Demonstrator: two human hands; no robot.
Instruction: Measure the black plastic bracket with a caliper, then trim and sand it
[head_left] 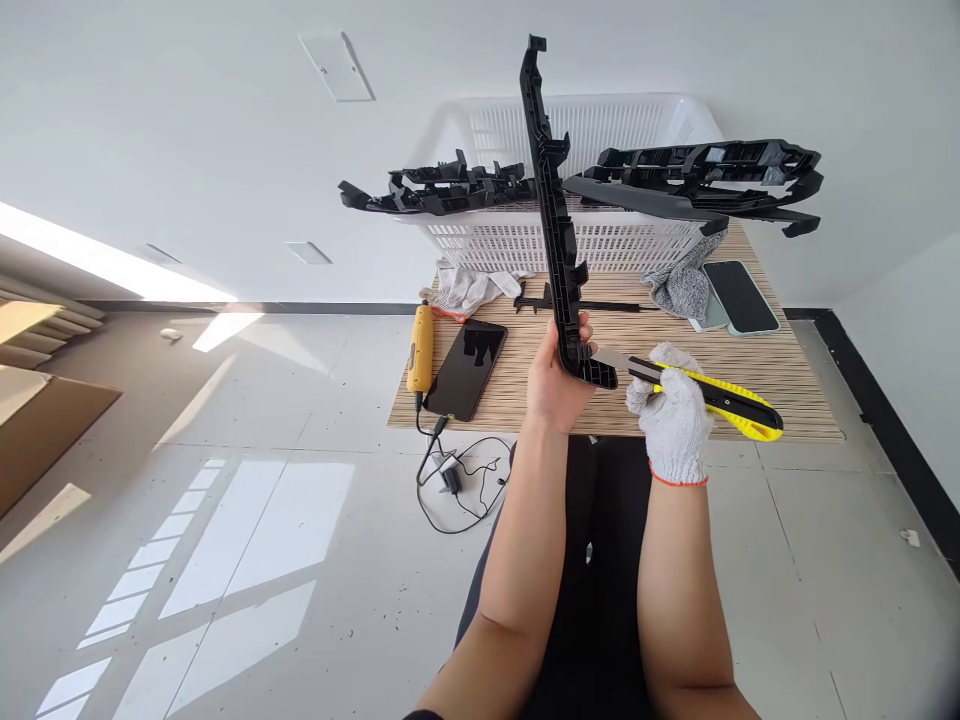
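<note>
My bare left hand (556,385) is closed round the lower end of a long black plastic trim piece (553,210). The piece stands nearly upright, with its ribbed, clipped side towards me and a short foot bent to the right. In a white knit glove, my right hand (675,410) grips a yellow and black utility knife (724,400). Its blade is out and points left at the foot of the trim piece; whether it touches the plastic I cannot tell. Behind the held piece, a thin black plastic strip (611,305) lies across the table.
A white plastic basket (480,245) at the table's back bears more black trim pieces (690,190) jutting past both sides. On the wooden table (795,400) lie a yellow rotary tool (421,350), a dark tablet (466,370), a glove (465,290), a grey cloth (686,285) and a phone (741,298). Cables (457,490) hang at the front left.
</note>
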